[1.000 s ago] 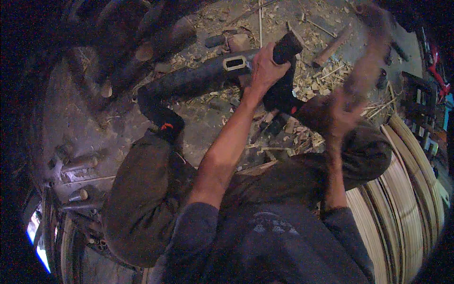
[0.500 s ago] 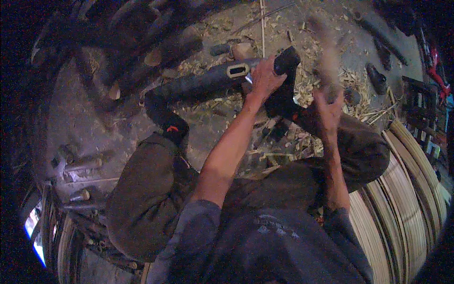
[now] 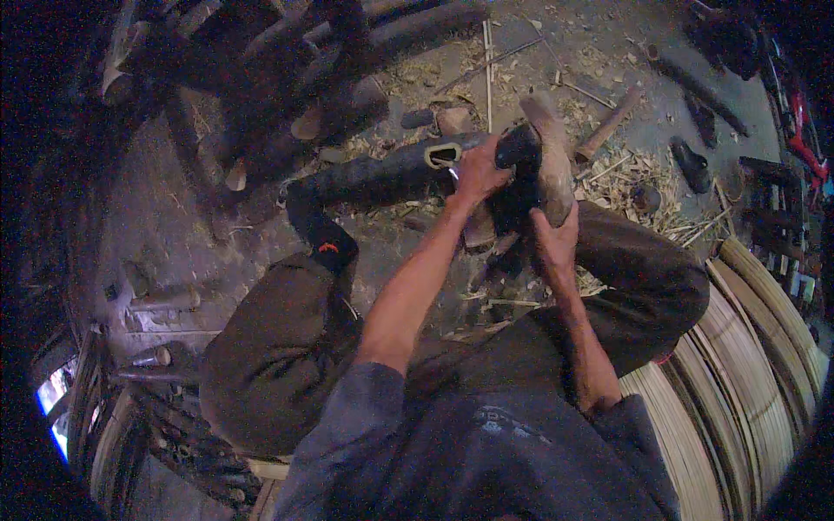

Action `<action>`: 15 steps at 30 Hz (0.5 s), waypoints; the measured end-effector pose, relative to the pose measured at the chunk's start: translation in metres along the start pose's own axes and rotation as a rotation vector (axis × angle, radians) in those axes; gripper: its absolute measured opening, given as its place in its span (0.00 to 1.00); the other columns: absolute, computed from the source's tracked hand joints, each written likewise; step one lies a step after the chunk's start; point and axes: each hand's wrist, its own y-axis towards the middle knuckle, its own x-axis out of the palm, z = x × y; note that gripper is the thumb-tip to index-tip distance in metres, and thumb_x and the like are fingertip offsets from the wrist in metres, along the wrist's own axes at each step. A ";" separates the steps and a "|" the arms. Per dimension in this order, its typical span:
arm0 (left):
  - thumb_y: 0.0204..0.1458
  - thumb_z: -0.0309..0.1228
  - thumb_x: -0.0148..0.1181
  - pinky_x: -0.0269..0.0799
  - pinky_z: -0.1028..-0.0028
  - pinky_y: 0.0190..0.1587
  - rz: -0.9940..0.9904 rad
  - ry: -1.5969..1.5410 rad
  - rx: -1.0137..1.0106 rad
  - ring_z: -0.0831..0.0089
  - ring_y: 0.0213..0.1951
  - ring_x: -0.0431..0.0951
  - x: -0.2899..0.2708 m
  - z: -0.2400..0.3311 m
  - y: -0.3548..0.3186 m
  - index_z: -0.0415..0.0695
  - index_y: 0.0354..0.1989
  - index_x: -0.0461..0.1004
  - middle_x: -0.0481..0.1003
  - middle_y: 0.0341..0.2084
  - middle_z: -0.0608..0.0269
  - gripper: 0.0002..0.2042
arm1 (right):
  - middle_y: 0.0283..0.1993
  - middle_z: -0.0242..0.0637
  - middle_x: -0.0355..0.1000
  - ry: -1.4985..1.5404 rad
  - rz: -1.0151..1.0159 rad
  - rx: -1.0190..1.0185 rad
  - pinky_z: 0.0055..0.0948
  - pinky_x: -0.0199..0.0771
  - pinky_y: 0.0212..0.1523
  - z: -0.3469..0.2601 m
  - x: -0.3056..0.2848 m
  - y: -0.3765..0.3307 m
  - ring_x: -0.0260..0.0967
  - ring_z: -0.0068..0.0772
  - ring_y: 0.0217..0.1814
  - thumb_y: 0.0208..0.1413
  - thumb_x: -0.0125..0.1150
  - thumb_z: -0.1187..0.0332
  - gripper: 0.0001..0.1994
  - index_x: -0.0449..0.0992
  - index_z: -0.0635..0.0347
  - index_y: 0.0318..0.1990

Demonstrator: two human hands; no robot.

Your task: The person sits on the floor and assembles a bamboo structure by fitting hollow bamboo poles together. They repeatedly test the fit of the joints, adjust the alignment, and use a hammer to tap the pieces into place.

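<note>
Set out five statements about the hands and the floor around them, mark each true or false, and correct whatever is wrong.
1. The left hand grips a dark handle. True.
2. The right hand is empty. False: it grips a pale wooden club.
3. The slot in the dark log has a pale rim. True.
4. The pale strips lie on the person's left. False: they lie on the person's right.
5. Wood chips are scattered on the floor. True.
</note>
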 end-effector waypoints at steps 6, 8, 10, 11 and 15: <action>0.41 0.42 0.65 0.67 0.66 0.49 0.361 -0.153 0.061 0.65 0.45 0.73 -0.134 -0.002 0.013 0.40 0.50 0.69 0.73 0.44 0.59 0.28 | 0.56 0.48 0.63 0.118 -0.162 -0.066 0.34 0.60 0.58 -0.060 -0.012 0.002 0.62 0.40 0.57 0.45 0.64 0.67 0.36 0.54 0.65 0.61; 0.44 0.42 0.63 0.67 0.67 0.50 0.374 -0.384 -0.178 0.66 0.46 0.72 -0.175 0.012 0.015 0.39 0.49 0.69 0.73 0.44 0.60 0.26 | 0.54 0.51 0.65 0.042 -0.211 -0.175 0.35 0.62 0.56 -0.082 -0.008 0.008 0.64 0.45 0.55 0.44 0.63 0.66 0.36 0.54 0.63 0.61; 0.47 0.41 0.61 0.66 0.68 0.51 0.379 -0.870 -0.759 0.66 0.46 0.72 -0.194 0.026 -0.006 0.40 0.48 0.70 0.73 0.44 0.60 0.22 | 0.51 0.54 0.66 0.006 -0.287 -0.295 0.37 0.65 0.54 -0.109 -0.003 0.015 0.66 0.49 0.54 0.44 0.62 0.65 0.36 0.53 0.61 0.62; 0.47 0.39 0.61 0.65 0.67 0.51 0.401 -0.791 -0.636 0.65 0.45 0.72 -0.189 0.015 -0.017 0.40 0.47 0.70 0.73 0.43 0.60 0.21 | 0.50 0.56 0.67 0.006 -0.347 -0.371 0.37 0.66 0.53 -0.133 -0.003 0.016 0.67 0.51 0.53 0.44 0.62 0.64 0.37 0.53 0.59 0.62; 0.43 0.31 0.61 0.64 0.63 0.50 0.316 0.261 -0.019 0.61 0.44 0.72 -0.135 -0.085 -0.086 0.40 0.48 0.68 0.72 0.45 0.56 0.22 | 0.45 0.55 0.70 -0.046 -0.440 -0.793 0.43 0.70 0.48 -0.212 0.023 0.020 0.69 0.57 0.48 0.42 0.64 0.60 0.38 0.53 0.53 0.63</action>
